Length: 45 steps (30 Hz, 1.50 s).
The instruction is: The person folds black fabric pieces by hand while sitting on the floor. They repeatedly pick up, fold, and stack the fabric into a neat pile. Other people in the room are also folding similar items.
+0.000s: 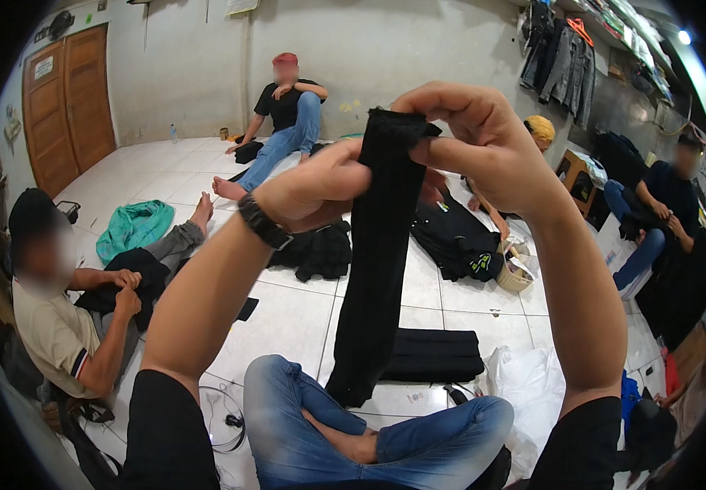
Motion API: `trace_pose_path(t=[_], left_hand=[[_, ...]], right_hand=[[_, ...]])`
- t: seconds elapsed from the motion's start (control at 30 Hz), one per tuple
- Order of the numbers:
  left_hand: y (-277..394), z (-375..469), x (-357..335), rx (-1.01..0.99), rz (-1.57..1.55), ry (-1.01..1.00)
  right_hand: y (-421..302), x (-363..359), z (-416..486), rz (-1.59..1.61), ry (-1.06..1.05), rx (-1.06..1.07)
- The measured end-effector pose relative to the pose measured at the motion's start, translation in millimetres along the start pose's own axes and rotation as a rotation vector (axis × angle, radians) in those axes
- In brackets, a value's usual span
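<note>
A long, narrow strip of black fabric [380,245] hangs upright in front of me, its lower end above my crossed legs in blue jeans. My left hand [322,184], with a dark watch on the wrist, grips the strip's left edge below the top. At the top right corner, my right hand [469,135] pinches the frayed end, where the cloth folds over. Behind the strip's lower part, a folded stack of black fabric [435,356] lies on the white tiled floor.
A white plastic bag [527,392] lies right of my knee, a coiled cable [233,422] to the left. Farther off are a basket [515,278], black garments [457,236] and a green cloth [134,229]. Several people sit around, one close at left with dark cloth [126,294].
</note>
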<state>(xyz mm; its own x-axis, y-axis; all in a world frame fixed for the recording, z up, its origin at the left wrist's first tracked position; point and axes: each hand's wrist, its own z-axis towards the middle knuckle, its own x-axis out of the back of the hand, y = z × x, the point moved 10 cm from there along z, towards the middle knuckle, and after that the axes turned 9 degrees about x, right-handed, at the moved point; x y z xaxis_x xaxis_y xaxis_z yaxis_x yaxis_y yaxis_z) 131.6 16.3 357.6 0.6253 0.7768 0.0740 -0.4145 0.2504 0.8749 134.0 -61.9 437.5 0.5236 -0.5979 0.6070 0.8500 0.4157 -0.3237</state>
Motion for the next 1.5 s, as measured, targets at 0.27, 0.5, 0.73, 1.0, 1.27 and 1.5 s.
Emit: trace_pose_path(t=[0.27,0.5,0.73,1.0,1.27,1.5], left_hand=[[-31,26,-61,0.031,-0.68,-0.271],[-17,27,-17,-0.018,-0.027,0.334],[14,21,1,-0.237,0.607,0.63],[15,28,21,-0.271,0.012,0.465],[5,47,7,-0.183,0.208,0.41],[9,41,11,-0.228,0.446,0.5]], right_hand=[[16,-4,-20,0.501,-0.122,-0.194],[1,33,-12,0.242,-0.046,-0.25],[-3,37,7,-0.715,-0.157,-0.428],[-15,47,42,-0.9,-0.181,-0.267],[-35,45,53,-0.601,-0.305,-0.834],[-48,24,56,-0.875,-0.281,-0.386]])
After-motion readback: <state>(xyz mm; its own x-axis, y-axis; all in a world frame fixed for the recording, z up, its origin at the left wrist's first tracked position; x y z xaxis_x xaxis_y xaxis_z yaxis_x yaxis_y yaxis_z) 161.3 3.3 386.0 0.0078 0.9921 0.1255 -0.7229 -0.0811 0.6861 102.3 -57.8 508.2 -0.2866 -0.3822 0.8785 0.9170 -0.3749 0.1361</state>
